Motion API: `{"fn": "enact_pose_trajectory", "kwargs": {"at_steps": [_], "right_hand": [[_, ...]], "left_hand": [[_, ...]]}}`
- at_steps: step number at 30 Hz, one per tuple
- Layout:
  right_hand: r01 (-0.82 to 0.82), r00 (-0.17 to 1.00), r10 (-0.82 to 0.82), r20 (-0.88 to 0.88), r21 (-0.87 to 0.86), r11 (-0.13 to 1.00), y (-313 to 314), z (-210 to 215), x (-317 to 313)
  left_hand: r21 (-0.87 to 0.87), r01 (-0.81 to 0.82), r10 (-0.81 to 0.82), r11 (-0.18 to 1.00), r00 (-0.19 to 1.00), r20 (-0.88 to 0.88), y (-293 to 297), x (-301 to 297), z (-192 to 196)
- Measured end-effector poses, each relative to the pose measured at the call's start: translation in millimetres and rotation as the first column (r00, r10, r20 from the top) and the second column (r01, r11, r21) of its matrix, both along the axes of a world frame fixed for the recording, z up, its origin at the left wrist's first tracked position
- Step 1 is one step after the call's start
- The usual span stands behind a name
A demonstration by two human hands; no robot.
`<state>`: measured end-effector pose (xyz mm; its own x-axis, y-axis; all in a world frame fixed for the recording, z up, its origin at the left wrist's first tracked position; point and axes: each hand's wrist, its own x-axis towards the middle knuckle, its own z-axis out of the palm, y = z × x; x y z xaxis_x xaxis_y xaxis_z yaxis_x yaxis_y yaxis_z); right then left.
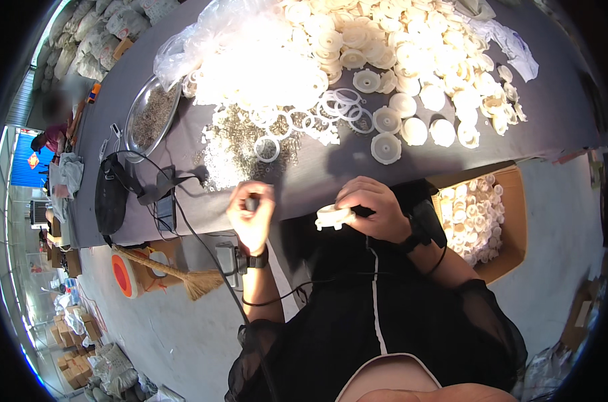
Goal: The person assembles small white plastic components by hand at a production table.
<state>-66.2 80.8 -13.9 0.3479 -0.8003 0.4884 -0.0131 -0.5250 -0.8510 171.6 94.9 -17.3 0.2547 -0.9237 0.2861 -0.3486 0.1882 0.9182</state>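
At table edge, white cap seemingly flat, right hand

Black dress with sheer ruffled sleeves and a thin white stripe; black wristbands on both arms.

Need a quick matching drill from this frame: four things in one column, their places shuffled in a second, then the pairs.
Things:
1. white plastic disc part
2. cardboard box of white parts
3. metal bowl of small metal bits
4. straw broom

Places:
A. on the floor, left of the person's lap
B. on the floor at the person's right, below the table edge
C. in the right hand
D. on the grey table, far left

Pairs: 1-C, 2-B, 3-D, 4-A

The left hand pinches a small dark piece, too small to identify.
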Motion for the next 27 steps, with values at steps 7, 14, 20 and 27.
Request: {"fn": "enact_pose_trajectory", "kwargs": {"at_steps": [7, 14, 20, 27], "right_hand": [[-0.122, 0.992, 0.123, -0.012, -0.272, 0.955, -6.0, 11.2, 1.8], [-0.127, 0.991, 0.131, 0.003, -0.233, 0.964, -0.4, 17.1, 0.6], [-0.129, 0.991, 0.133, 0.007, -0.178, 0.976, -1.4, 17.0, -1.7], [-0.115, 0.993, 0.118, 0.020, -0.116, 0.987, -2.2, 17.2, -5.7]], "left_hand": [[0.049, 0.615, -0.602, 0.787, 0.783, -0.154, -1.0, -35.9, 36.9], [0.055, 0.730, -0.715, 0.681, 0.679, -0.167, -3.9, -34.1, 40.2], [0.068, 0.729, -0.719, 0.681, 0.684, -0.123, -4.9, -34.1, 43.7], [0.042, 0.687, -0.675, 0.725, 0.722, -0.154, -0.6, -38.7, 42.3]]}}
